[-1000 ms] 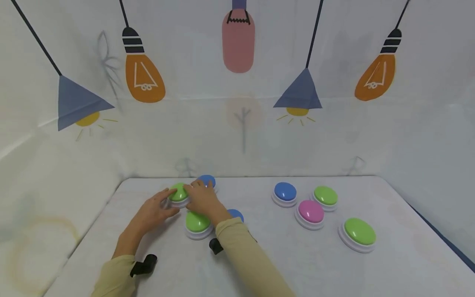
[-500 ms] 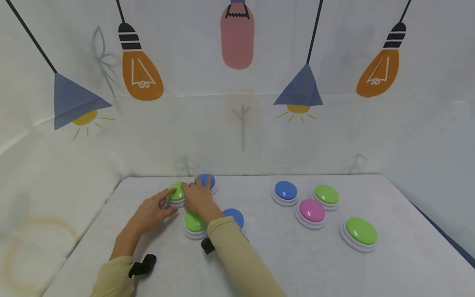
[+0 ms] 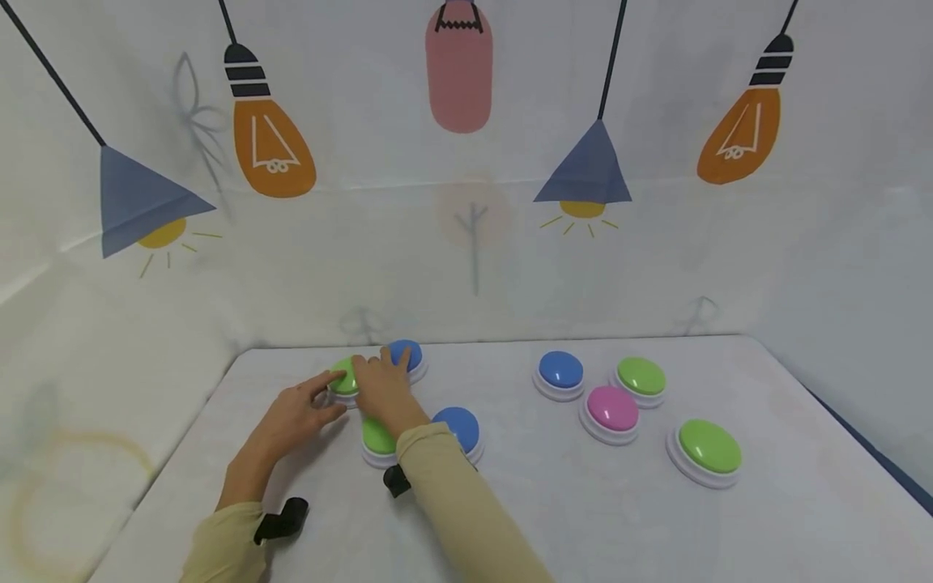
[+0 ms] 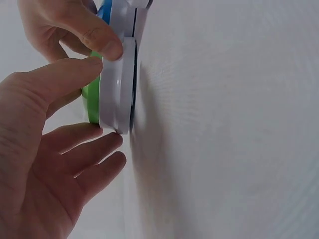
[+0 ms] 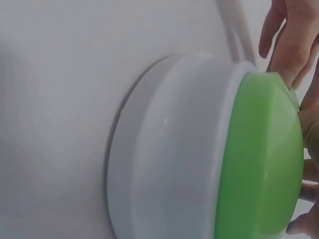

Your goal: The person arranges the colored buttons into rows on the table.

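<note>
At the table's back left lies a green push button [image 3: 344, 379] with a white base. My left hand [image 3: 299, 417] grips its left side; in the left wrist view the thumb lies at the dome's edge and the fingertips under the base rim. My right hand [image 3: 386, 397] holds the same button from the right, one digit against the white base [image 4: 117, 94]. Its outer fingers reach over a blue button [image 3: 406, 353] behind. Below the right hand sits another green button [image 3: 379, 439], partly hidden by the wrist, and large in the right wrist view.
A second blue button [image 3: 459, 425] lies beside the right sleeve. Farther right are a blue button [image 3: 561, 370], a pink button [image 3: 613, 409] and two green buttons [image 3: 641, 376] [image 3: 709, 445]. A lamp-printed sheet [image 3: 474, 267] hangs behind the white table [image 3: 583, 518].
My right hand and forearm have shifted slightly left, uncovering more of the blue button beside the sleeve and covering more of the nearer green one. My left hand has stayed in place.
</note>
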`<action>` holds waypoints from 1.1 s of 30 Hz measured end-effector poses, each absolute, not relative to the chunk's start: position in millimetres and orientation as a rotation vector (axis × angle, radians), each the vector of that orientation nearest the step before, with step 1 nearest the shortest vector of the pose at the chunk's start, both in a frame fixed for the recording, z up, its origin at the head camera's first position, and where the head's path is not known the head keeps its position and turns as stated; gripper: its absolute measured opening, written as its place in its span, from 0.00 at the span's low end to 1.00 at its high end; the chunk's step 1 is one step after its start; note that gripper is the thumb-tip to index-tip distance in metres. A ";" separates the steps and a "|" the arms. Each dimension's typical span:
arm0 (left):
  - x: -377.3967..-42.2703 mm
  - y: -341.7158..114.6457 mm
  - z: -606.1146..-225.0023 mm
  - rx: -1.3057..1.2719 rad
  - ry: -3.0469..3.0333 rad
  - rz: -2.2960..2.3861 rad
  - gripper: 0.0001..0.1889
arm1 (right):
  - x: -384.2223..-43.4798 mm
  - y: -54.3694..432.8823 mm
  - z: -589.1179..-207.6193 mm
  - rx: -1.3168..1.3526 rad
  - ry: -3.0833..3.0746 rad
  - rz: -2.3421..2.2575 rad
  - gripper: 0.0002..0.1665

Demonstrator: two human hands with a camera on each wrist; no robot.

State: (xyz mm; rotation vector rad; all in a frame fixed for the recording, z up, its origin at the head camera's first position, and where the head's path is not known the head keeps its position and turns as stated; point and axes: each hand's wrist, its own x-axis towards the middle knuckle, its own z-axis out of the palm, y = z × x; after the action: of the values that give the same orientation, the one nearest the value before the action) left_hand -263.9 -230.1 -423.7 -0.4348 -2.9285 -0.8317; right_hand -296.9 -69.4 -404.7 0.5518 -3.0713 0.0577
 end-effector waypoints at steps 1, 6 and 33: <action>-263.9 -229.9 -423.8 -0.437 -2.924 -0.832 0.30 | -296.6 -69.7 -404.9 0.548 -3.072 0.064 0.36; -263.4 -229.9 -422.6 -0.448 -2.906 -0.797 0.29 | -295.9 -70.0 -404.1 0.546 -3.069 0.087 0.36; -260.0 -236.0 -409.0 -0.461 -2.840 -0.838 0.27 | -298.9 -68.7 -400.2 0.640 -2.961 0.276 0.34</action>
State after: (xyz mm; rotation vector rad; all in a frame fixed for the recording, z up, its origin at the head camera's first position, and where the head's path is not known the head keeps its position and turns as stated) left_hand -260.0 -236.0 -409.0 -0.4611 -2.8397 -0.8384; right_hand -298.9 -68.7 -400.2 0.6401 -2.9609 0.2756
